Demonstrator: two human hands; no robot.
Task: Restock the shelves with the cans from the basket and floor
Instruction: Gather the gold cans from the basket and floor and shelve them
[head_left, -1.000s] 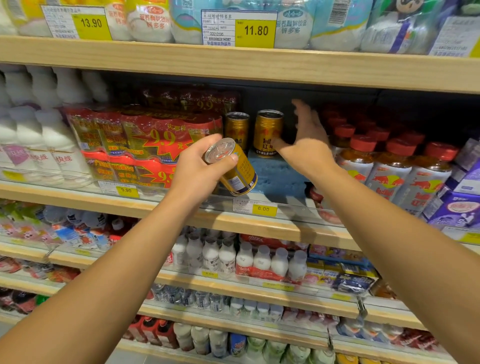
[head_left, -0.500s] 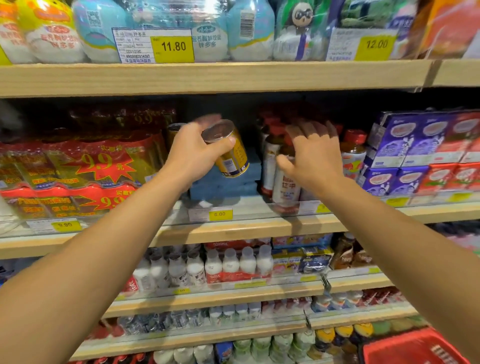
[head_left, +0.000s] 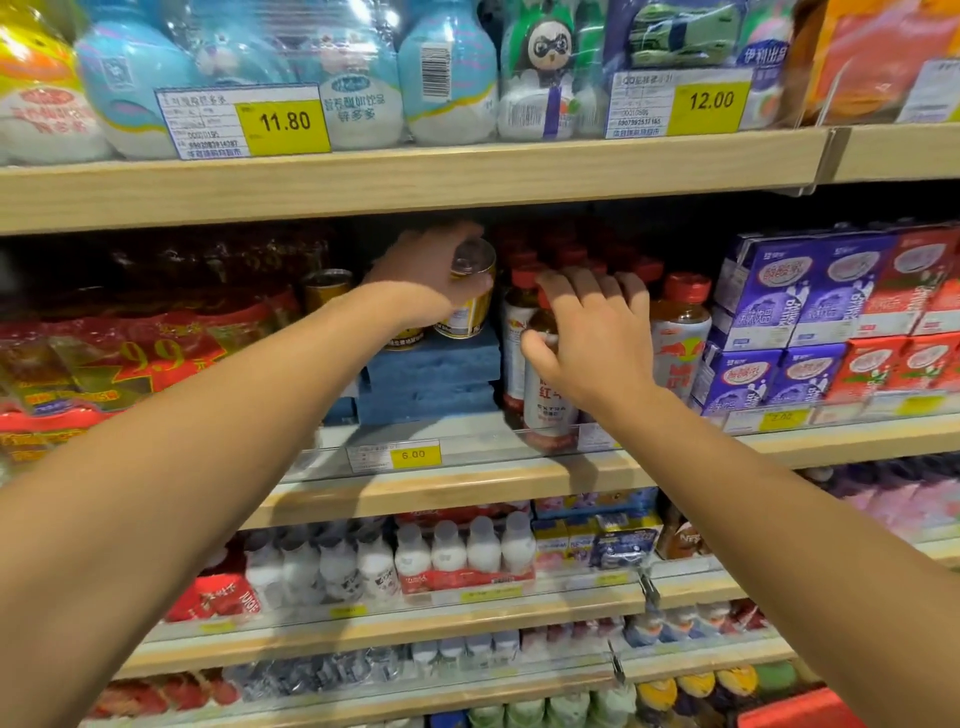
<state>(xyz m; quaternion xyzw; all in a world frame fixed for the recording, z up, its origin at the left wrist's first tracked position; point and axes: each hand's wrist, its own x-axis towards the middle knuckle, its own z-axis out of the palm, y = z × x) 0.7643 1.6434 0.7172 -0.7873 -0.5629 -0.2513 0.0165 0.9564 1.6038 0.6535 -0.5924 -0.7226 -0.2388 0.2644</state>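
Restocking is in the middle, as far as I can judge. With my left hand (head_left: 431, 283) I grasp a gold can (head_left: 470, 291) from above, fingers closed around its top, and it is upright, at or just above the blue foam block (head_left: 431, 371) on the middle shelf (head_left: 467, 493); I cannot tell if its bottom already touches. Another gold can (head_left: 327, 288) stands on the same shelf, just to the left and further back, so at least one can is already placed. My right hand (head_left: 592, 338) rests on the red-capped bottles (head_left: 680, 322) beside the block, fingers spread and bent over their tops, holding no can; I think it steadies them. The basket and the floor are not clearly visible, only a red corner (head_left: 800, 709) at the bottom right, so I cannot say how many cans remain.
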